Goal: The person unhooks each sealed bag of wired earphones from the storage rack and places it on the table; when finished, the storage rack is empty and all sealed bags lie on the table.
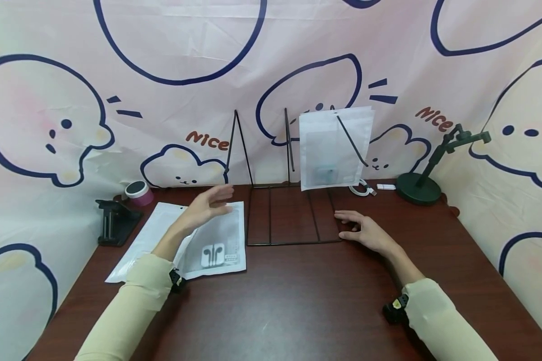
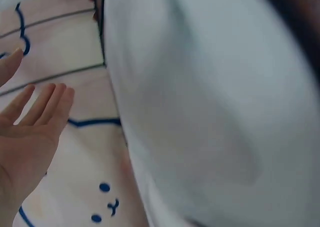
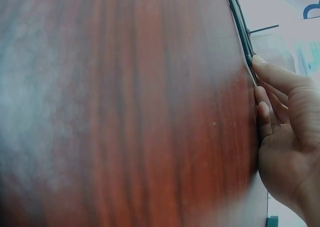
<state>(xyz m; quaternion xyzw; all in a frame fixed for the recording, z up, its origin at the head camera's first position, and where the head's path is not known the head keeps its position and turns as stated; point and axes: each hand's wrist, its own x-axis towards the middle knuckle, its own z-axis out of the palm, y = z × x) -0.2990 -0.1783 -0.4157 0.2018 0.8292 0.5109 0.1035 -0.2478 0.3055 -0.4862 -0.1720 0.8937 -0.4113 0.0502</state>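
Observation:
A black wire display rack stands on the table, its upright hooks against the back wall. My right hand is at its front right corner, fingers curled and thumb tip on the wire, which it pinches low at the tabletop. From a right hook hangs a white bag with a small teal patch showing through. My left hand, fingers extended and holding nothing, hovers over two white bags lying flat left of the rack. The nearer bag has an earphones picture; the farther bag is partly under it.
A black stand and a pink-and-white round container are at the back left. Back right are a coiled white cable, a small white piece and a dark green stand. A printed cloth lines the walls.

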